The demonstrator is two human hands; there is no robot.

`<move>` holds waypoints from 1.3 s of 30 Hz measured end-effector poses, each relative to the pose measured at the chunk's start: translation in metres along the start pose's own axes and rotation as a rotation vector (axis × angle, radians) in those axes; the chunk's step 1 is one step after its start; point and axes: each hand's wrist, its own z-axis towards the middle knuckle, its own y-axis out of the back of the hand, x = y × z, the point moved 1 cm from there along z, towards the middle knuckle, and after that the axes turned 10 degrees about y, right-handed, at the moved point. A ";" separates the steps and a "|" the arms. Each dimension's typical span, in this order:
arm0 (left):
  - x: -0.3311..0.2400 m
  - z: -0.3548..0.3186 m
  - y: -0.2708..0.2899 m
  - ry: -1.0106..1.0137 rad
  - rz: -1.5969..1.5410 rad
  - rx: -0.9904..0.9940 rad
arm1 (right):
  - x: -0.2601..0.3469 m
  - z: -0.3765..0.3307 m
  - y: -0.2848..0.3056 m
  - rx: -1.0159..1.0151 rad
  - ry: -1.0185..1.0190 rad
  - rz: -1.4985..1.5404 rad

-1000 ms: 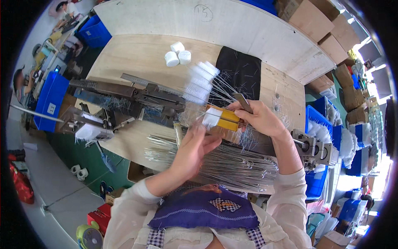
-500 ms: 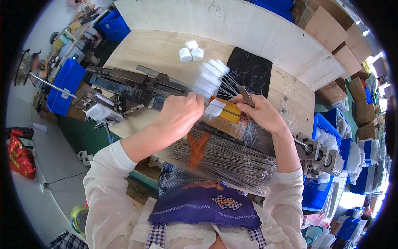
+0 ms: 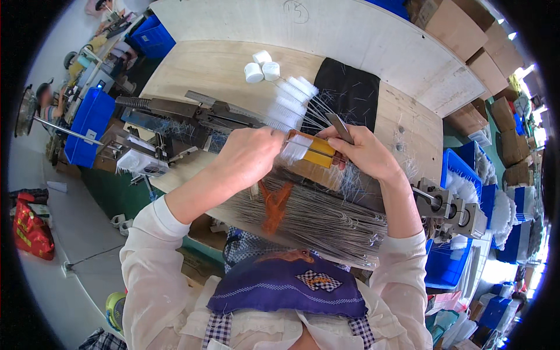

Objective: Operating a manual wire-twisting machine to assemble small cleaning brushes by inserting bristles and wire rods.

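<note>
1. My left hand (image 3: 248, 156) was closed around a brush (image 3: 296, 149).
2. My right hand (image 3: 363, 153) gripped the brush bundle (image 3: 300, 99) mid-bench (image 3: 192, 67), above the wire pile (image 3: 315, 219).

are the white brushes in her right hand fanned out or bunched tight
Fanned out: the white brushes splay apart from the right hand, wire stems diverging toward the bristle tips.
</note>
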 end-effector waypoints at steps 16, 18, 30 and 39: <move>-0.010 0.019 0.018 0.058 -0.041 0.100 | -0.003 0.001 -0.001 0.004 0.000 0.041; -0.007 0.026 0.021 0.120 -0.071 0.240 | -0.003 0.001 -0.002 0.009 0.001 0.044; -0.041 -0.016 0.002 -0.092 0.259 -0.236 | -0.002 0.000 -0.004 -0.009 0.036 0.036; -0.063 -0.080 -0.052 0.417 -1.557 -0.367 | -0.005 0.001 0.000 0.002 0.037 0.072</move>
